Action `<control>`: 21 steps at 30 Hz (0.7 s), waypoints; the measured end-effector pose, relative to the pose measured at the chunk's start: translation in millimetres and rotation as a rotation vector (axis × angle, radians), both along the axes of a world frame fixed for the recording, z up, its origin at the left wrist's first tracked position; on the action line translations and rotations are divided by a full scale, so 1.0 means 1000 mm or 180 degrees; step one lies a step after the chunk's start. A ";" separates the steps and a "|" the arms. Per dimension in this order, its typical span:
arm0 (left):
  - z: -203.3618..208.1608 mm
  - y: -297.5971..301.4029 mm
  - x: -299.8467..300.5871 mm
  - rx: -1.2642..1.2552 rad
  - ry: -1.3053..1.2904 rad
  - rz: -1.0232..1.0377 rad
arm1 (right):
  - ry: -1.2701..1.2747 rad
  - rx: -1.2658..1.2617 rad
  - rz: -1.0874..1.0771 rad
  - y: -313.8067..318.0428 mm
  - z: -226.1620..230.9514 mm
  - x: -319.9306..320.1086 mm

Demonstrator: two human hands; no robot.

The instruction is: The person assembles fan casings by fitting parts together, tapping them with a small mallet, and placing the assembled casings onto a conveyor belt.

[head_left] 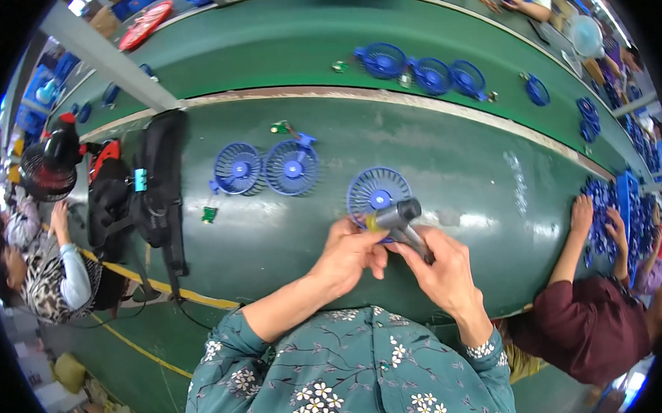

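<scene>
The right hand (450, 271) grips a mallet (397, 215); the left hand (346, 256) pinches the blue grille (379, 198) (best kept steady, fingertips clear, I'd say).

A dark teal-green shirt (330, 361) is worn, and its cloth is printed with clusters of small white flowers with yellow centres, which are joined by thin, dark branching stems and small greyish leaves. The front is divided by a straight vertical seam (376, 367). White blossoms are repeated on the left sleeve (230, 358) and near the edge of the right sleeve (491, 358). Both forearms (285, 308) are left partly uncovered.
</scene>
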State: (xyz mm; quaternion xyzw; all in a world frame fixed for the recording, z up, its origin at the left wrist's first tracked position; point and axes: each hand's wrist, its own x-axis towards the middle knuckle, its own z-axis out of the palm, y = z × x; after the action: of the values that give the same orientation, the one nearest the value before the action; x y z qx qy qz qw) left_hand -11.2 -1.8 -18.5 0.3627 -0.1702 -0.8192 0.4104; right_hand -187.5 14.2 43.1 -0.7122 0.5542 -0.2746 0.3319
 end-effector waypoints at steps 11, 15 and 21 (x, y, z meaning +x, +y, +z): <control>0.021 -0.001 0.014 0.0354 0.0348 -0.0496 | 0.0297 -0.1051 0.0306 -0.007 -0.027 -0.001; 0.012 0.019 0.014 -0.1868 -0.1771 -0.0278 | -0.1323 0.0311 -0.0805 -0.019 -0.017 -0.009; -0.003 0.019 -0.008 -0.4851 -0.4160 -0.0221 | -0.0942 0.1284 -0.1115 -0.045 -0.048 -0.030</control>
State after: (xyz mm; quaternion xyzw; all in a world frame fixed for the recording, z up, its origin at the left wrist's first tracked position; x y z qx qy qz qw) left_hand -19.6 17.2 -21.8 0.3766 -0.8517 -0.1434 0.3351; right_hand -217.7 -31.0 -4.7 -0.4778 0.6576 -0.3128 0.4914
